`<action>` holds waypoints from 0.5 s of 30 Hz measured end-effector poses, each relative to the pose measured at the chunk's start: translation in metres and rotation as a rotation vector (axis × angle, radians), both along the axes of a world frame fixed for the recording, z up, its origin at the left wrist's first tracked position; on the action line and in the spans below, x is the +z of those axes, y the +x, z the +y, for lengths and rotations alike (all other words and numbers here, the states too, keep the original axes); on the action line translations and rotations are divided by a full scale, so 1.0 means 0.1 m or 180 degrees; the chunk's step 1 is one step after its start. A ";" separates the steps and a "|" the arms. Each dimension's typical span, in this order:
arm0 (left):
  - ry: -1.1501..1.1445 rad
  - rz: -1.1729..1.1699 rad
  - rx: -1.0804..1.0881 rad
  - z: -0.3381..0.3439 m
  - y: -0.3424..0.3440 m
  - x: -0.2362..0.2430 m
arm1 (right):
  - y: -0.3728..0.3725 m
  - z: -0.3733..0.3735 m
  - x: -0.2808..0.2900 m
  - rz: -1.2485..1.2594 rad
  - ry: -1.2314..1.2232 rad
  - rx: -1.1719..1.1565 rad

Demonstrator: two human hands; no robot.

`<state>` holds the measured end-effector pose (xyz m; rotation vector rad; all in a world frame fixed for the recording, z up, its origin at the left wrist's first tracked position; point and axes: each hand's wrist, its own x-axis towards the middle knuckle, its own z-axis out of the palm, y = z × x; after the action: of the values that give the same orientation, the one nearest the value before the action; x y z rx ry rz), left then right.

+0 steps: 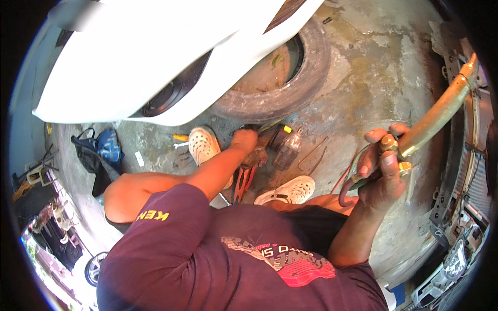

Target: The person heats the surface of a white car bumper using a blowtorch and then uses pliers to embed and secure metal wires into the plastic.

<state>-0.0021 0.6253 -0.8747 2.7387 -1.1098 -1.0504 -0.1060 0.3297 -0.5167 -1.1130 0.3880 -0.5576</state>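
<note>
My right hand [386, 166] grips a brass cutting torch [434, 116] by its valve end, with its tip pointing up to the right and hoses [348, 192] hanging from it. My left hand [244, 139] is low beside the black tire [262, 109], its fingers closed on or at something dark that I cannot make out. Just below that hand lie red-handled pliers [244, 184] and a clutter of small dark pieces. A clear plastic bottle [285, 153] is near it on the right, with thin bent rods [316, 158] beyond.
A white car bumper [129, 57] overhangs the tire. My white clogs [285, 191] rest on the concrete floor [373, 72]. A dark bag [91, 155] and small tools [180, 139] lie left. Metal car parts [464, 155] line the right edge; more gear crowds the left edge.
</note>
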 end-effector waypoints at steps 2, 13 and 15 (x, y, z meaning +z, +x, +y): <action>0.0103 0.0135 -0.0189 -0.15 0.13 0.48 | -0.15 -0.01 -0.01 0.0183 -0.0001 -0.0039; -0.0775 0.1500 -0.0261 -0.09 0.79 3.20 | -0.03 0.18 -0.03 -0.0040 0.0764 0.0199; -0.1651 0.1217 -0.0194 -0.25 0.88 3.54 | -0.08 0.23 0.07 -0.0094 0.0815 0.0214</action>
<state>0.0854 0.6007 -0.5206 2.0193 -1.1960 -1.0489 -0.1137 0.3529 -0.5101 -0.8675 0.3834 -0.4505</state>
